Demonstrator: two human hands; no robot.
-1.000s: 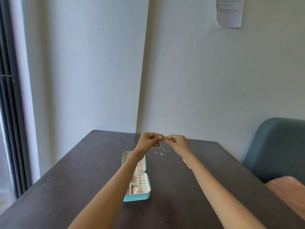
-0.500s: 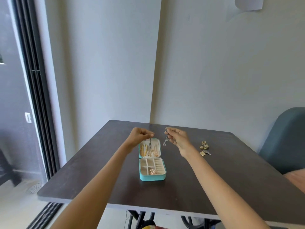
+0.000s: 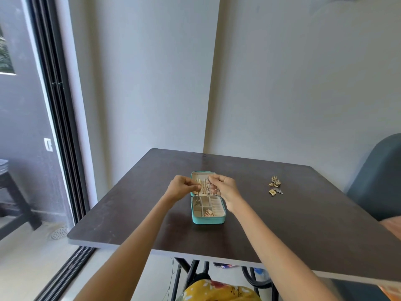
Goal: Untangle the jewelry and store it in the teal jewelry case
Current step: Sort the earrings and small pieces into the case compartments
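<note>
The teal jewelry case (image 3: 207,220) lies open in the middle of the dark table (image 3: 282,224). Its cream compartments hold a gold piece (image 3: 209,212), and gold pieces hang in its lid. My left hand (image 3: 182,187) pinches a small silver dangling earring (image 3: 197,200) over the case's left side. My right hand (image 3: 225,187) pinches a second silver dangling piece (image 3: 209,187) over the lid. The two hands are a little apart, above the case.
A small pile of gold and silver jewelry (image 3: 275,185) lies on the table to the right. A blue-grey chair (image 3: 377,181) stands at the right edge. A sliding glass door (image 3: 56,127) is to the left. Yellow patterned cloth (image 3: 217,291) shows below the table's near edge.
The two silver pieces, held together a second ago, have come apart, one in each hand. Both hands have dropped lower over the open case. The view has tilted down.
</note>
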